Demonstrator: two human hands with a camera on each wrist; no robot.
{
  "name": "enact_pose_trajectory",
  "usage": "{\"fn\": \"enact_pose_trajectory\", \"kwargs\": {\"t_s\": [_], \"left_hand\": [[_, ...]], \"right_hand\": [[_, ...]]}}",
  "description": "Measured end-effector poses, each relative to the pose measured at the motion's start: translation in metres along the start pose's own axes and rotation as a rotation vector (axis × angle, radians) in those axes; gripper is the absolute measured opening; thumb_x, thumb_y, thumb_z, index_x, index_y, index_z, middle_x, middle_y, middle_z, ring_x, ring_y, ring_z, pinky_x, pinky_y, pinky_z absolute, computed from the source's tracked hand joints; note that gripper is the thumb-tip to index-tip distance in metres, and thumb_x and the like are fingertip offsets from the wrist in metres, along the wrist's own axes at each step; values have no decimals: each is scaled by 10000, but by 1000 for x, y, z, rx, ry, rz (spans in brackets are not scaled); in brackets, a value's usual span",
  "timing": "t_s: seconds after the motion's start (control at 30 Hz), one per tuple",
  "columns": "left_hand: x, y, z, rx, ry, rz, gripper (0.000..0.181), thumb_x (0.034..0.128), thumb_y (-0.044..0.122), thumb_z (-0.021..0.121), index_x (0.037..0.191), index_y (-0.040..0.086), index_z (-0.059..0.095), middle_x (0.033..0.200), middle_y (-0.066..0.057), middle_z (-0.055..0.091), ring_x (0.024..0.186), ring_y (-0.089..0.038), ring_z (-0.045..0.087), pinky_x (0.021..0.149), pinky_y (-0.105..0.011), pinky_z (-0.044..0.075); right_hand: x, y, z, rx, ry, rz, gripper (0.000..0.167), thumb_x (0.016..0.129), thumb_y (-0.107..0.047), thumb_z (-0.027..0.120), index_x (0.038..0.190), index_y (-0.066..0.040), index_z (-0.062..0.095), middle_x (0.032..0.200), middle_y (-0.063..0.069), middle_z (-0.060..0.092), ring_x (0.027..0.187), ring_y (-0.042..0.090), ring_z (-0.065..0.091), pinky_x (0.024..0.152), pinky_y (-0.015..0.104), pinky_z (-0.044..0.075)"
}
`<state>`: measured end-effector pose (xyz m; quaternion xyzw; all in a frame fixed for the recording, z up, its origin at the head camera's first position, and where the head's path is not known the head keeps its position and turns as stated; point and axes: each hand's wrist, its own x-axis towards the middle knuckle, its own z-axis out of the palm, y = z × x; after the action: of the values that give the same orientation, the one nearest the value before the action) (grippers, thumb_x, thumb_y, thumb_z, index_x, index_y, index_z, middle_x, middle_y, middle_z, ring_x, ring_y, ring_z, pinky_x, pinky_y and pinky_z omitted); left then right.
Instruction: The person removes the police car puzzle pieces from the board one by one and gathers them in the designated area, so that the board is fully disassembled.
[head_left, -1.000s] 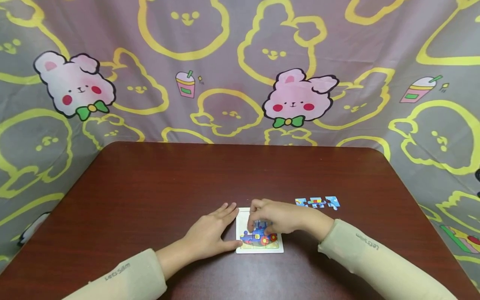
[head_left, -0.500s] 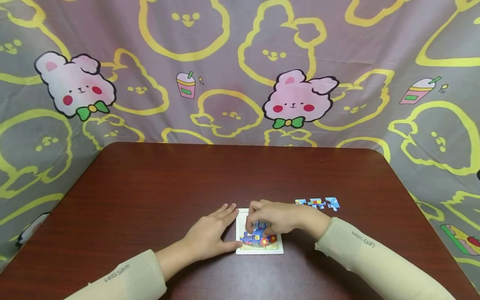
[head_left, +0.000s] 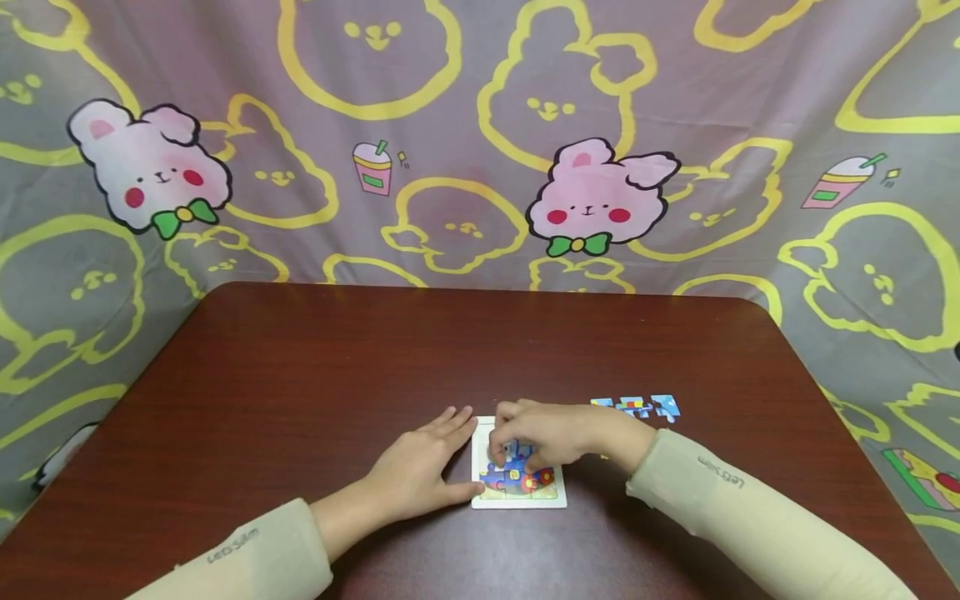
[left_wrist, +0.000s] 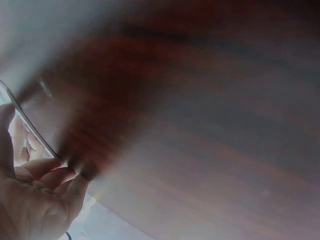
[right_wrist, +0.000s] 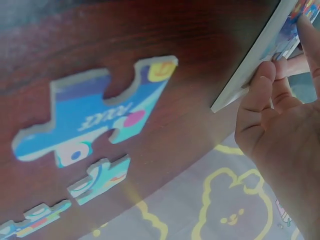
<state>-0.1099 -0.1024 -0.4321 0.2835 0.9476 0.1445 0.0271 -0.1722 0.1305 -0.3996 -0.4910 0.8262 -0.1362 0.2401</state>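
A white-framed puzzle board (head_left: 525, 504) lies on the table, its lower part filled with joined pieces showing a blue and red picture (head_left: 517, 481). My left hand (head_left: 408, 475) lies flat at the board's left edge, fingers spread and thumb tip on the lower left corner; the left wrist view shows this hand (left_wrist: 45, 200) at the edge. Over the board's upper middle, my right hand (head_left: 551, 433) bends its fingers down and pinches a puzzle piece (head_left: 513, 450), partly hidden by them. The right wrist view shows that hand (right_wrist: 285, 115) over the board (right_wrist: 250, 62).
Three loose pieces (head_left: 633, 407) lie in a row behind my right forearm. A larger-looking blue piece (right_wrist: 85, 110) is nearest in the right wrist view, mostly covered by the forearm in the head view. A patterned curtain (head_left: 450, 125) stands behind the brown table (head_left: 360, 358).
My right hand and forearm have shifted slightly left, with the fingertips lower over the board's middle. A bit of yellow now shows under the right forearm. The left hand has stayed in place.
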Motion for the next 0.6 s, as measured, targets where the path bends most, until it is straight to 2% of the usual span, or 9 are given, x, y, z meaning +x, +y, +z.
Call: {"fn": "enact_pose_trajectory", "kwargs": {"t_s": [0.23,0.4,0.47,0.6], "left_hand": [[0,1,0,3,8,5,858,818,594,702,1437,30,514,1531,-120,464,1425,-319,435,1107,-446,442],[0,1,0,5,4,2,855,822,593,700,1437,29,513,1531,-123,462,1426,-320,433,1104,-447,445],[0,1,0,7,4,1,856,821,597,698,1436,30,515,1531,-122,463,1425,-317,435,1103,-446,447],[0,1,0,10,8,3,853,820,595,700,1430,26,521,1526,-127,468,1420,-320,441,1101,-444,449]], "right_hand": [[-1,-1,1,13,6,8,333,810,-58,792,962,-300,622,1043,-111,505,1050,68,458,941,258,423],[-6,2,4,45,47,-7,355,849,-82,765,1110,-298,658,1108,-91,521,1051,73,486,938,259,456],[-8,3,6,75,65,13,382,858,-97,762,1176,-269,640,1130,-75,525,1030,73,508,926,251,474],[-8,4,8,97,100,71,386,853,-125,775,1186,-204,598,1114,-63,532,979,68,527,905,243,490]]}}
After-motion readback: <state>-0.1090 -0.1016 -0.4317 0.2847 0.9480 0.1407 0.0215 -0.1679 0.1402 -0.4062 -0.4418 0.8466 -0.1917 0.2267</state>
